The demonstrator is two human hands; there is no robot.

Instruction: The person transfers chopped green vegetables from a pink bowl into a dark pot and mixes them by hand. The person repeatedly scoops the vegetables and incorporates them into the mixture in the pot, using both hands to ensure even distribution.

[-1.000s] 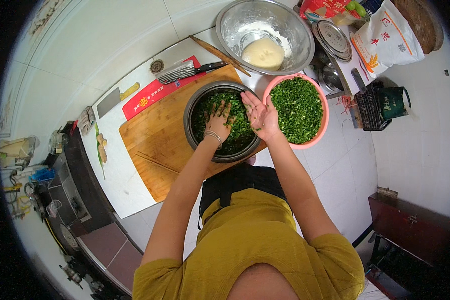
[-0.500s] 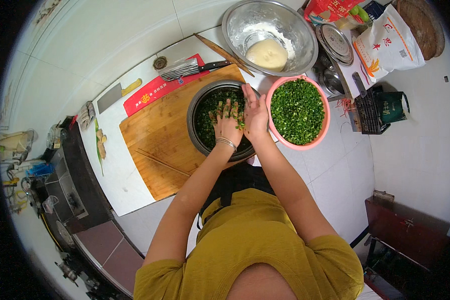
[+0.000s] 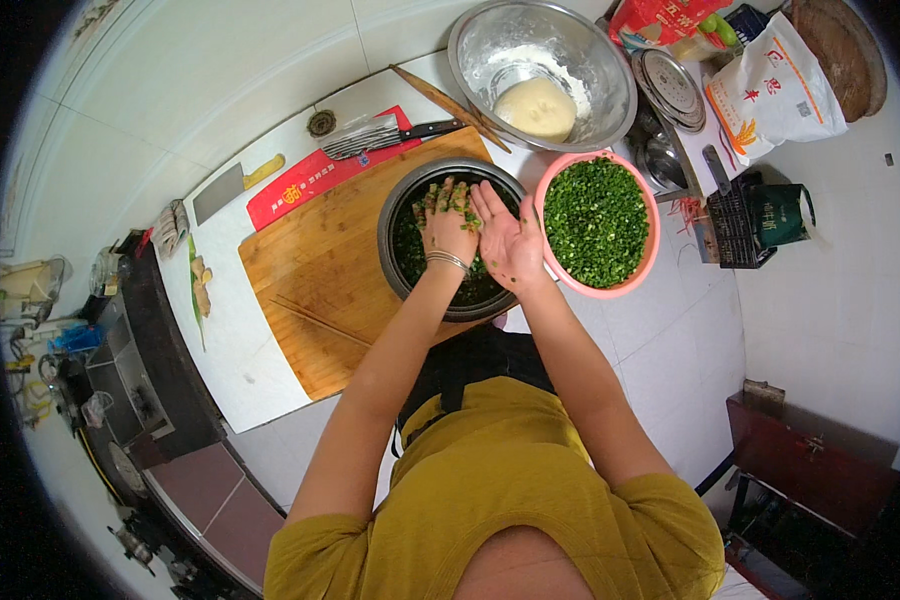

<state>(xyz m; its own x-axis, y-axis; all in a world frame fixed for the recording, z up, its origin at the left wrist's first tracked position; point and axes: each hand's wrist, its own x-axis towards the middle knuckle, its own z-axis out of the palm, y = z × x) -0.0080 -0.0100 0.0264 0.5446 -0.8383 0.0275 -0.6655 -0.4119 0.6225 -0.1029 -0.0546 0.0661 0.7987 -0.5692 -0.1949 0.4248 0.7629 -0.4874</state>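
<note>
The fingers (image 3: 446, 193) of the left hand (image 3: 450, 235) are long and a little spread, flecked with chopped greens, gripping nothing I can see. They lie over the dark round pot (image 3: 386, 240); whether they touch the chopped greens (image 3: 410, 250) inside, I can't tell. Half a second ago the right hand (image 3: 511, 248) stood edge-on with fingers together; now its palm has turned up, flat and bare-looking but for a few specks, fingers loosely parted. To me, that means the work has paused at the surface, with neither hand buried in the mix.

The pot sits at the right end of the wooden cutting board (image 3: 320, 270). Just to its right stands a pink basin (image 3: 652, 232) full of chopped scallions (image 3: 595, 222), leaving the right hand little elbow room. On the far side, a steel bowl (image 3: 610, 75) with dough (image 3: 535, 109) and a tapered rolling pin (image 3: 440, 100) crowd in. The cleaver (image 3: 219, 198) and ginger (image 3: 202, 288), off left, hinder nothing.
</note>
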